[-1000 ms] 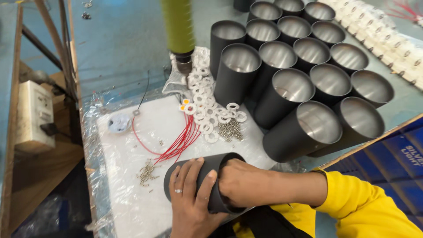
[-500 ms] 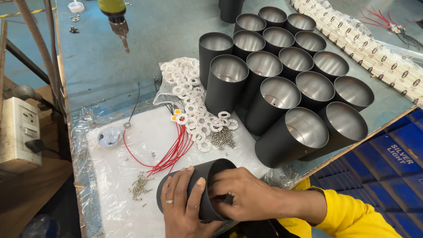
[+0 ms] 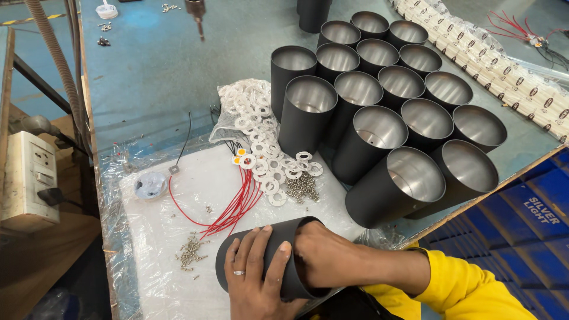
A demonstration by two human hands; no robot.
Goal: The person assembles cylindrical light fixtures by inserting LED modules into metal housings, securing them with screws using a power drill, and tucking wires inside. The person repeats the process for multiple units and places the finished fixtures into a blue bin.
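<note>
Under the spread fingers of the left hand lies a matte black cylinder on its side, on white foam; the right hand reaches inside, fingers hidden. Just beyond the fingertips lie red wires, small screws and white rings, then upright black metal-lined cans on a blue table.

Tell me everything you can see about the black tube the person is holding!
The black tube is a matte black cylinder, likely metal, lying on its side on the white sheet at the table's near edge. Its open end faces right. The left hand, wearing a ring, grips the outside, while the right hand reaches inside the opening, fingers hidden.
</note>
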